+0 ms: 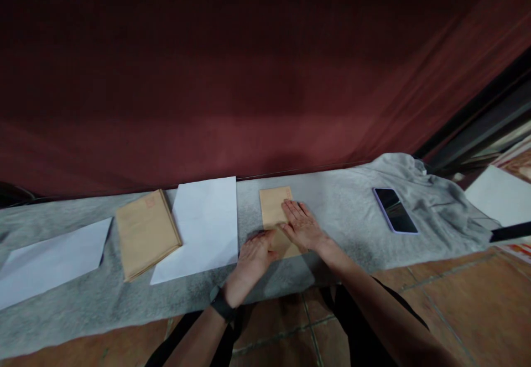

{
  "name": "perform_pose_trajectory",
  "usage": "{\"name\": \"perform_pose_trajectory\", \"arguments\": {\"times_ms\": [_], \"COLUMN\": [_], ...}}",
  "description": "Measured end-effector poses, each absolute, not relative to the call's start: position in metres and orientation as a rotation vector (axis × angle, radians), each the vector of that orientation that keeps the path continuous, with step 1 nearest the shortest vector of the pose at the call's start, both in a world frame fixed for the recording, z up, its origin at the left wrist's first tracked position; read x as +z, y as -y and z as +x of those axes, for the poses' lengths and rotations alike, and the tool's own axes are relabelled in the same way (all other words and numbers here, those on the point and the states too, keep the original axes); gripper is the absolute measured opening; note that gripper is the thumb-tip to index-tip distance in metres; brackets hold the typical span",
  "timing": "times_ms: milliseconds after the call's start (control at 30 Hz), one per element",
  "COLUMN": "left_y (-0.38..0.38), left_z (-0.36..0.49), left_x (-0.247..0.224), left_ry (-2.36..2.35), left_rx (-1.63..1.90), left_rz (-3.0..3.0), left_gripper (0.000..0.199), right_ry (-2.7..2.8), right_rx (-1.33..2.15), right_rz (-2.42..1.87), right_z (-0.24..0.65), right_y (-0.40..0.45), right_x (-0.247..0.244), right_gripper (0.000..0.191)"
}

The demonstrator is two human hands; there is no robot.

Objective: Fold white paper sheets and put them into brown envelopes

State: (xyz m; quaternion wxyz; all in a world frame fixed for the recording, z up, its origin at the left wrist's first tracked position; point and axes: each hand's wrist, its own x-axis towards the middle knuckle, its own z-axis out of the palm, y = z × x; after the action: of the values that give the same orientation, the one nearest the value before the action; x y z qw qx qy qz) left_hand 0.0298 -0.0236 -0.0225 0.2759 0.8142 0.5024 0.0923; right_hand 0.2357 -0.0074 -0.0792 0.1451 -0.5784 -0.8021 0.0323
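Brown envelope (271, 206), just one, has left hand (256, 253) and right hand (306, 228) open on it; left of them, one envelope stack (145, 234), two paper sheets (207, 223); right, one phone (395, 211).

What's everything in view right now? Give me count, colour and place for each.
Envelope: 1, tan, under the hands
Envelope stack: 1 (pieces not countable), tan, left of centre, overlapping the middle paper
Middle paper: 1, white, between stack and single envelope
Left paper: 1, white, far left
Phone: 1, dark screen, purple edge, right side
Cloth: 1, grey, under these items
Backdrop: 1, dark red, behind
Floor: 1, brown tiles, below
Right-edge items: count unclear, partly white, blurred
Watch: 1, dark, left wrist
Left hand: 1, bare, at envelope's left edge
Right hand: 1, bare, flat on envelope
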Motion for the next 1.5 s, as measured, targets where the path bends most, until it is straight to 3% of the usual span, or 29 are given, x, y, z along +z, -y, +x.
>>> {"name": "perform_pose_trajectory", "arguments": {"times_ms": [200, 367, 567, 733, 833, 967, 1233, 1500], "left_y": [0.016, 0.004, -0.01, -0.018, -0.023, -0.04, -0.078, -0.051], "left_z": [0.02, 0.022, 0.04, 0.046, 0.049, 0.065, 0.108, 0.088], "left_x": [-0.044, -0.04, -0.047, -0.07, -0.077, -0.076, -0.073, -0.083], "left_ry": [-1.243, -1.326, -1.267, -1.141, -1.147, -1.13, -1.163, -0.99], "left_rx": [0.392, 0.353, 0.613, 0.426, 0.33, 0.238, 0.194, 0.241], "left_rz": [2.297, 2.355, 2.424, 2.618, 2.709, 2.772, 2.772, 2.801], "left_gripper": [0.046, 0.02, 0.034, 0.05, 0.054, 0.057, 0.058, 0.058], "right_ry": [2.39, 2.497, 2.555, 2.21, 1.739, 1.403, 1.401, 1.444], "right_rx": [0.14, 0.19, 0.577, 1.201, 1.521, 1.683, 1.795, 1.847], "right_rz": [-1.552, -1.333, -1.101, -0.796, -0.907, -1.062, -1.009, -0.987], "right_z": [0.232, 0.226, 0.227, 0.236, 0.243, 0.25, 0.249, 0.261], "right_y": [0.028, 0.052, 0.066, 0.055, 0.05, 0.047, 0.043, 0.036], "right_x": [-0.079, -0.081, -0.068, -0.055, -0.059, -0.06, -0.054, -0.052], "right_gripper": [0.069, 0.066, 0.061, 0.039, 0.046, 0.052, 0.063, 0.081]}}
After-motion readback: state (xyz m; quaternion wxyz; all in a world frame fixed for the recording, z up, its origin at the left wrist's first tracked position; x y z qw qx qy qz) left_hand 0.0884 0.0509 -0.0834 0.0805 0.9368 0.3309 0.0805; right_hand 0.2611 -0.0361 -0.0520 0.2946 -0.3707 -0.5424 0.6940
